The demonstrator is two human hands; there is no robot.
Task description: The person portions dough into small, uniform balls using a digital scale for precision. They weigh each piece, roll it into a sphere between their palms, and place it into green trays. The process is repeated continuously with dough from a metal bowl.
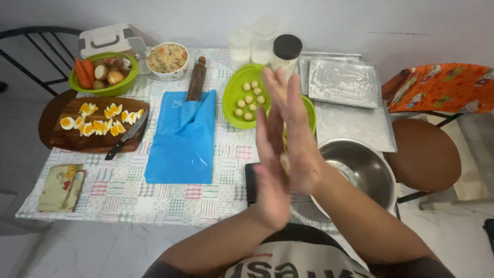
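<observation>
- The left hand (271, 177) and right hand (294, 135) are pressing palm to palm, fingers straight, rolling a small dough ball (284, 162) that is peeking out between them.
- They are working above the steel bowl (378, 170), probably the dough's source.
- Finished dough balls (249, 100) are sitting on the green plate (232, 110), within easy reach.

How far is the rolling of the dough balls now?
Done: several small dough balls lie on the green plate. In hand: the left hand and right hand press one dough piece between the palms. How much remains in the steel bowl cannot be seen.
</observation>
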